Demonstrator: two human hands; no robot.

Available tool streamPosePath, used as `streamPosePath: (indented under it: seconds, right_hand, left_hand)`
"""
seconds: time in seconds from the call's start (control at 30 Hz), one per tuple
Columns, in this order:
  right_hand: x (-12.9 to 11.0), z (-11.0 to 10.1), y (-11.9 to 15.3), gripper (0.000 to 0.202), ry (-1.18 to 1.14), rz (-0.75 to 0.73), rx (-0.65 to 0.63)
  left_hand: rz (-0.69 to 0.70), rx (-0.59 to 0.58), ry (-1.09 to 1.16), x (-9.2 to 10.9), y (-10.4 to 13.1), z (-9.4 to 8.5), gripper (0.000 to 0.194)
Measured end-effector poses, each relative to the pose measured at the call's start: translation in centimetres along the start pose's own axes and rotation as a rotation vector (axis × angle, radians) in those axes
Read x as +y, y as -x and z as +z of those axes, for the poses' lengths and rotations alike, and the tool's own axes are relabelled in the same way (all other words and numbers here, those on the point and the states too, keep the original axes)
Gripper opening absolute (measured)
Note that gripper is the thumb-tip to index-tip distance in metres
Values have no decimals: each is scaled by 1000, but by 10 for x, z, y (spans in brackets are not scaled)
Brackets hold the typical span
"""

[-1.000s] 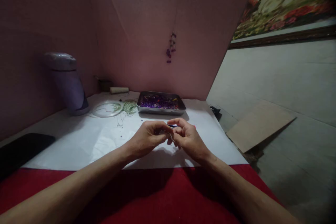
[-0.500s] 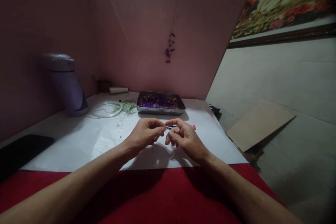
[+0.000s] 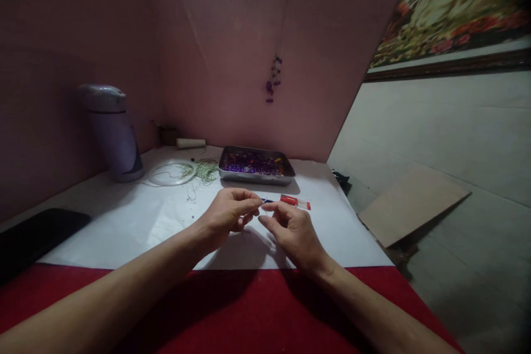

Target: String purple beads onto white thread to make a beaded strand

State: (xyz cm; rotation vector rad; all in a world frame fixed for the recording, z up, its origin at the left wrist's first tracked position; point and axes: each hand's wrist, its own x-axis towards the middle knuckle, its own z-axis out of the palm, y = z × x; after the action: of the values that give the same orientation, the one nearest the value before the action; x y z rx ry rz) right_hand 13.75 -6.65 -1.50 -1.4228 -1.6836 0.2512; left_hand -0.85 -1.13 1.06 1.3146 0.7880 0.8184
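Over the white sheet [image 3: 174, 238], my left hand [image 3: 230, 211] is closed, its thumb and index pinching a fine pale thread [image 3: 266, 212]. My right hand [image 3: 293, 228] faces it with curled fingers around the same thread; its index tip nearly meets the left fingertips, and the thumb is slightly apart below. A small dark blue piece [image 3: 267, 201] shows just beyond the fingertips; whether it is held I cannot tell. Behind my right hand lies a small red and clear item [image 3: 295, 202]. The metal tray [image 3: 257, 178] of purple beads stands beyond both hands.
On the left are a purple flask [image 3: 114, 144], a white ring [image 3: 172, 182], tangled green thread [image 3: 206, 170] and a spool [image 3: 191, 143]. A black object [image 3: 45, 232] lies at the left edge. Strung beads [image 3: 272, 80] hang before the pink panel [image 3: 224, 66]. Red cloth [image 3: 249, 310] covers the front.
My right hand has lowered slightly and its thumb has moved away from the index. More of the red and clear item shows behind it. The view has shifted a little.
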Motion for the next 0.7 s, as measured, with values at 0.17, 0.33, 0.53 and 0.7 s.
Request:
streamPosePath:
  seconds: [0.17,0.33,0.53,0.7]
  right_hand:
    - [0,2,0,17,-84,25,-34]
    - [-3,-1,1,17,-78,-5,-47]
    - [-6,-2,3,18,-94,-30,-85]
    - [-13,-7,5,19,-178,-64,-104]
  left_hand:
    - [-12,29,-2,-1,1,1,19]
    - [2,44,-20,-2,0,2,21]
    - [5,53,-18,-3,-1,2,21]
    - [41,59,-45,-4,0,2,22]
